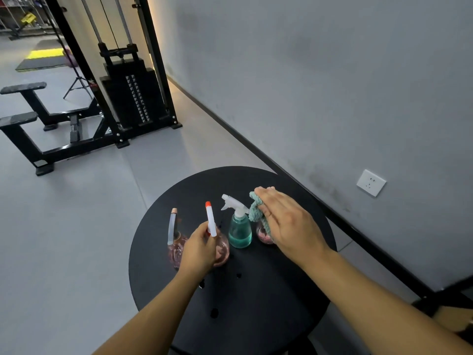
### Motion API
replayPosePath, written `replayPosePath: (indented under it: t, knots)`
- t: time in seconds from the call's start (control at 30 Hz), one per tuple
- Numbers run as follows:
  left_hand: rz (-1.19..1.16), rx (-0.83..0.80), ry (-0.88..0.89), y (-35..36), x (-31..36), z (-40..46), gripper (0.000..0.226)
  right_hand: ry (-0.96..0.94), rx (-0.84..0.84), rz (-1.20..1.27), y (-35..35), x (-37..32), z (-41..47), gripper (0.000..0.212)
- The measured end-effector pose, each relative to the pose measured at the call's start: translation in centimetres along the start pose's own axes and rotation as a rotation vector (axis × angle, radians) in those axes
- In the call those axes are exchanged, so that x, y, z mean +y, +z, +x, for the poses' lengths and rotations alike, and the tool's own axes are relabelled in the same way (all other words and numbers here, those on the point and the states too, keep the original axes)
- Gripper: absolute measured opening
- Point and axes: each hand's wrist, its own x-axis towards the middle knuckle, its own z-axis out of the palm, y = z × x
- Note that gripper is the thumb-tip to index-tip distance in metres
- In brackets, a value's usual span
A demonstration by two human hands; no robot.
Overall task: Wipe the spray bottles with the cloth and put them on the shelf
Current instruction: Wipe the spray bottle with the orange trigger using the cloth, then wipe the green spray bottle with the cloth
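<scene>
Several spray bottles stand on a round black table [256, 303]. My left hand [198, 248] grips a pink bottle with a white, red-tipped sprayer [211, 221] around its neck. Left of it stands another pink bottle [175, 248] with a pale sprayer. A teal bottle [239, 230] with a white trigger head stands in the middle. My right hand [286, 221] presses a teal cloth [257, 212] over the top of a pink bottle [263, 235] on the right, hiding its head.
A grey wall [332, 85] with a white socket [371, 182] runs close along the table's right side. A black weight-stack machine [133, 93] and a black bench frame [38, 124] stand on the grey floor to the left. Small dark spots dot the tabletop.
</scene>
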Motion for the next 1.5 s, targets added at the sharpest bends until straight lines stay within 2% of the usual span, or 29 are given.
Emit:
replayPosePath:
  t: [0.53,0.8,0.97,1.03,1.1,1.2,1.27,1.37,1.4,1.5]
  knots:
    - [0.095,0.069,-0.045,1.0,-0.4,2.6,0.016,0.107,-0.081,0.038,0.3,0.1,0.2,0.041]
    - [0.075,0.069,-0.059,1.1,-0.8,2.2,0.015,0.12,-0.088,0.057,0.0,-0.2,0.3,0.04]
    - [0.027,0.059,-0.057,0.7,-1.4,1.8,0.006,0.143,-0.104,0.068,-0.4,-0.5,0.3,0.04]
    - [0.093,0.111,-0.068,0.6,-2.1,1.4,0.021,0.158,-0.096,0.088,-0.5,-0.6,0.3,0.039]
    - [0.116,0.236,-0.139,0.5,-2.3,0.2,0.04,0.171,-0.093,0.094,-0.6,-0.4,0.4,0.04]
    - [-0.018,0.317,-0.254,0.9,-1.7,-2.4,0.02,0.189,-0.093,0.095,-0.8,-0.2,0.7,0.041]
    - [-0.016,0.241,-0.226,1.7,-1.4,-3.7,0.021,0.192,-0.086,0.109,-0.9,-0.3,0.8,0.041]
    - [0.068,0.084,-0.065,3.4,-0.6,-3.7,0.01,0.192,-0.067,0.123,-1.1,-0.3,0.9,0.041]
    - [0.103,0.045,-0.007,4.1,-0.4,-3.3,0.015,0.191,-0.064,0.121,-1.2,-0.3,0.9,0.041]
    - [0.119,0.005,0.061,5.8,0.6,-1.6,0.047,0.212,-0.051,0.117,-1.6,-0.1,0.9,0.04]
